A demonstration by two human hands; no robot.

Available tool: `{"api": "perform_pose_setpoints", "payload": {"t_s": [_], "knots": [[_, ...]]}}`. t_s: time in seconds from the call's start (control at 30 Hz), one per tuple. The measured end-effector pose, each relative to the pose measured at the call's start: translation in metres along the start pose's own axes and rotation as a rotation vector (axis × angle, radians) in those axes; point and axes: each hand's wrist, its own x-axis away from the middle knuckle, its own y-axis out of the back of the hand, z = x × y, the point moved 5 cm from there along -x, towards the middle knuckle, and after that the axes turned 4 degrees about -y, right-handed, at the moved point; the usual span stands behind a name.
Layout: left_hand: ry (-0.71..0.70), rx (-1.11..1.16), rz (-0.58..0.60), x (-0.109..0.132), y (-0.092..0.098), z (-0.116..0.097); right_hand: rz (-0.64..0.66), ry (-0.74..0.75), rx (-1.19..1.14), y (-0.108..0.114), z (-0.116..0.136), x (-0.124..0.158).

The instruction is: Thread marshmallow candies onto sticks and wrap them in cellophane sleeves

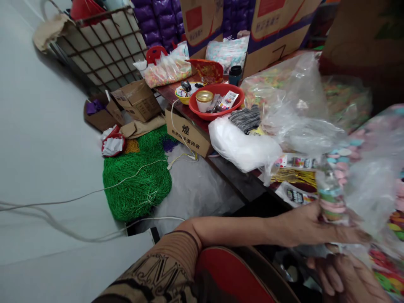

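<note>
At the right, my left hand (303,225) is closed around a small clear container (331,204) with pastel candies in green and pink layers, tilted a little. Just below it, my right hand (350,275) has its fingers curled; what they hold, if anything, is hidden. A large clear bag (372,185) of pink, blue and white candies lies beside the container. Brightly coloured candies (385,269) in red, green and orange show next to my right hand. Printed packets (296,194) and gold twist ties (293,176) lie on the table to the left of the container.
A red basin (217,115) with a cup and packets stands farther along the table, near a white plastic bag (243,145). Large candy bags (284,84) and cartons (274,25) line the back. Green cord (135,181), cables and a box (187,132) are on the floor side.
</note>
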Motion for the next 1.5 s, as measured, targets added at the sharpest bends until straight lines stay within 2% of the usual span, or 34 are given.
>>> {"api": "perform_pose_setpoints", "payload": {"t_s": [0.03, 0.07, 0.13, 0.2, 0.3, 0.4, 0.47, 0.6, 0.67, 0.73, 0.83, 0.9, 0.97, 1.03, 1.1, 1.23, 1.3, 1.33, 1.4, 1.5], "knots": [[-0.013, 0.033, 0.063, -0.001, -0.001, -0.005, -0.019, 0.002, -0.003, 0.0, 0.001, -0.001], [-0.036, 0.091, -0.002, -0.004, 0.003, -0.012, -0.042, 0.011, 0.002, 0.0, 0.002, -0.001], [-0.024, 0.201, -0.012, -0.01, 0.007, -0.022, -0.11, 0.022, 0.022, 0.005, 0.002, 0.001], [-0.045, 0.231, 0.031, -0.021, 0.006, -0.028, -0.114, 0.082, 0.078, 0.008, 0.001, 0.003], [-0.009, 0.303, -0.181, -0.035, 0.008, -0.014, -0.167, 0.241, 0.29, 0.015, 0.003, 0.005], [0.05, 0.291, -0.298, -0.038, -0.001, 0.006, -0.267, 0.324, 0.377, 0.023, 0.007, 0.009], [0.096, 0.255, -0.316, -0.037, -0.009, 0.014, -0.194, 0.242, 0.241, 0.022, 0.005, 0.01], [0.244, 0.226, -0.269, -0.033, -0.02, 0.022, 0.177, -0.082, -0.207, 0.006, -0.004, 0.013], [0.298, 0.234, -0.224, -0.032, -0.024, 0.024, 0.257, -0.149, -0.27, 0.001, -0.006, 0.013], [0.286, 0.225, -0.197, -0.033, -0.025, 0.027, 0.18, -0.082, -0.201, 0.006, -0.005, 0.01], [0.212, 0.164, -0.236, -0.036, -0.018, 0.034, -0.132, 0.189, 0.092, 0.024, 0.006, 0.006], [0.188, 0.136, -0.298, -0.038, -0.011, 0.04, -0.276, 0.338, 0.335, 0.032, 0.014, 0.005], [0.18, 0.147, -0.331, -0.041, -0.007, 0.044, -0.334, 0.407, 0.503, 0.035, 0.019, 0.002], [0.168, 0.182, -0.31, -0.043, -0.009, 0.045, -0.355, 0.396, 0.517, 0.038, 0.021, -0.002], [0.171, 0.205, -0.27, -0.043, -0.014, 0.044, -0.293, 0.269, 0.331, 0.035, 0.017, -0.007], [0.229, 0.198, -0.193, -0.04, -0.02, 0.04, 0.119, -0.141, -0.247, 0.003, 0.001, -0.011], [0.239, 0.21, -0.111, -0.041, -0.021, 0.038, 0.257, -0.236, -0.371, -0.01, -0.001, -0.008], [0.233, 0.228, -0.069, -0.043, -0.021, 0.037, 0.274, -0.243, -0.38, -0.011, -0.001, -0.007], [0.215, 0.261, -0.019, -0.047, -0.019, 0.039, 0.225, -0.176, -0.286, -0.006, 0.0, -0.006], [0.232, 0.24, -0.118, -0.051, -0.011, 0.053, -0.02, 0.06, 0.13, 0.015, 0.006, -0.005]]}}
